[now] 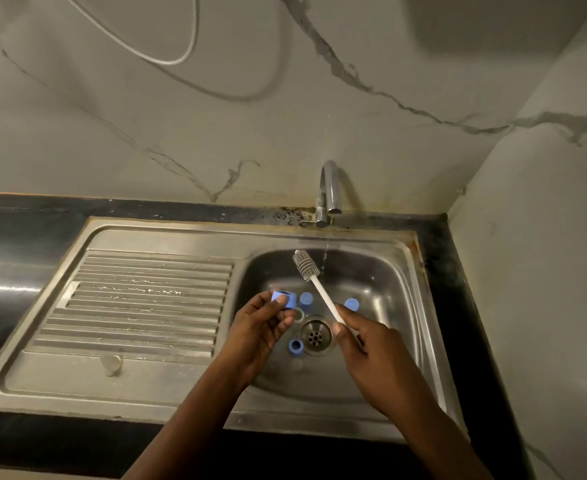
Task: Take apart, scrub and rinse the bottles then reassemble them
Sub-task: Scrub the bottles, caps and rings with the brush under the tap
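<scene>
The left hand (261,329) pinches a blue collar (284,299); the right hand (363,344) grips the brush (318,287). Other blue parts (295,346) lie by the sink drain (316,336) (dismantling looks done, scrubbing begun, reassembly ahead).

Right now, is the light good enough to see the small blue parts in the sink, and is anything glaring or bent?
Head view: dim, warm light, yet the blue parts in the sink stay readable; head view: small white glints on the drainboard, pale glare on the counter at left; head view: the wide lens bows the counter's edge, and the water stream is faint.
</scene>
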The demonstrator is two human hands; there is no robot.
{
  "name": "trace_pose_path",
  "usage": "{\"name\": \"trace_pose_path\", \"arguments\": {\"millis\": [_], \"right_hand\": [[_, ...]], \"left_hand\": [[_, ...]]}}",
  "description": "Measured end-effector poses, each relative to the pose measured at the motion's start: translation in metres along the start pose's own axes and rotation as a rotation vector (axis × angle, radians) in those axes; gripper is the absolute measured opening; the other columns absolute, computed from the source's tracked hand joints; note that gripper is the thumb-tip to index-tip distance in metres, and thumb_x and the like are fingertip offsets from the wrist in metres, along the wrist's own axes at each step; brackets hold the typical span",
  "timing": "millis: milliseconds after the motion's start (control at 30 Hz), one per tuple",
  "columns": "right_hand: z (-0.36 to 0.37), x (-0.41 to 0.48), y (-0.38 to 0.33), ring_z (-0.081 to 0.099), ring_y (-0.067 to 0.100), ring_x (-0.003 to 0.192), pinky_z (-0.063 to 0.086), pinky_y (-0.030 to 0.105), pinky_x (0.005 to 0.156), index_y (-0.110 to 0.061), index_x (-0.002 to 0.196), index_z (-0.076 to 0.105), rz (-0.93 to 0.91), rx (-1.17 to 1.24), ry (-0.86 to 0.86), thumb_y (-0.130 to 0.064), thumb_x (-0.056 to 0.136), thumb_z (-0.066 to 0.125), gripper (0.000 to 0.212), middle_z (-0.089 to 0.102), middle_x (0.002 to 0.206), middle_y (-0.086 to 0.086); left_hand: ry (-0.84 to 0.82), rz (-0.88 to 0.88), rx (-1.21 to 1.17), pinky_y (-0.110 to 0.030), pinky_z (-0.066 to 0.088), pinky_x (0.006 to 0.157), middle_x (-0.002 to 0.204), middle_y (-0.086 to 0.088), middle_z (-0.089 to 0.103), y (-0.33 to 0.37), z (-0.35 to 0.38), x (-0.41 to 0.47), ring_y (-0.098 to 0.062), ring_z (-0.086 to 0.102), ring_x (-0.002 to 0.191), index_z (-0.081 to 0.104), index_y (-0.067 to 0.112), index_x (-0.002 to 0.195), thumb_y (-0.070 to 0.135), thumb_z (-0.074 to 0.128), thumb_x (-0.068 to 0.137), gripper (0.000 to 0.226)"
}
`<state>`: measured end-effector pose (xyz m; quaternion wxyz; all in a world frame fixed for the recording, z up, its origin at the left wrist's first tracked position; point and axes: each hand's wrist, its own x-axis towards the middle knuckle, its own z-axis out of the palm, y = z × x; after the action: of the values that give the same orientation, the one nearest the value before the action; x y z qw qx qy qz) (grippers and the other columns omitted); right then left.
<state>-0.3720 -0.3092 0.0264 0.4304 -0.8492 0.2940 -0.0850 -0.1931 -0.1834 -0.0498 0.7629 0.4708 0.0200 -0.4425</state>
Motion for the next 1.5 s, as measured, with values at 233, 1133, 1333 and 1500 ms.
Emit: {"name": "trace_pose_path", "arguments": {"millis": [233,1133,1333,1500], "right_hand": [[-0.017,-0.01,0.038,0.06,-0.004,0.064,0.042,0.012,0.062,-0.041,0.144,0.061,0.108,0.031,0.022,-0.035,0.107,0.054,0.037,0.059,0.066,-0.032],[-0.042,-0.019,0.102,0.061,-0.011,0.078,0.052,0.014,0.083,-0.045,0.149,0.052,0.265,0.011,-0.054,-0.044,0.108,0.051,0.041,0.06,0.082,-0.029],[-0.044,-0.022,0.103,0.066,-0.003,0.094,0.058,0.027,0.096,-0.045,0.152,0.049,0.254,-0.008,-0.052,-0.047,0.108,0.049,0.044,0.07,0.109,-0.021],[-0.043,-0.02,0.089,0.069,-0.001,0.098,0.057,0.016,0.088,-0.061,0.133,0.056,0.21,-0.001,-0.054,-0.042,0.108,0.052,0.032,0.072,0.109,-0.024]], "left_hand": [[-0.014,-0.059,0.274,-0.041,0.061,0.097,0.121,-0.022,0.075,-0.052,0.015,0.034,-0.04,0.072,0.114,0.07,0.005,0.13,-0.003,0.074,0.091,0.041],[-0.107,-0.094,1.571,-0.03,0.046,0.073,0.11,-0.001,0.066,-0.234,0.01,0.141,-0.02,0.065,0.096,0.068,0.025,0.106,0.027,0.082,0.076,0.033],[-0.105,-0.061,1.607,-0.032,0.045,0.074,0.113,-0.005,0.066,-0.24,0.013,0.138,-0.022,0.062,0.095,0.062,0.025,0.106,0.028,0.08,0.079,0.033],[-0.061,-0.042,1.491,-0.032,0.053,0.087,0.127,-0.002,0.067,-0.219,0.018,0.123,-0.022,0.065,0.113,0.066,0.02,0.127,0.03,0.09,0.077,0.057]]}}
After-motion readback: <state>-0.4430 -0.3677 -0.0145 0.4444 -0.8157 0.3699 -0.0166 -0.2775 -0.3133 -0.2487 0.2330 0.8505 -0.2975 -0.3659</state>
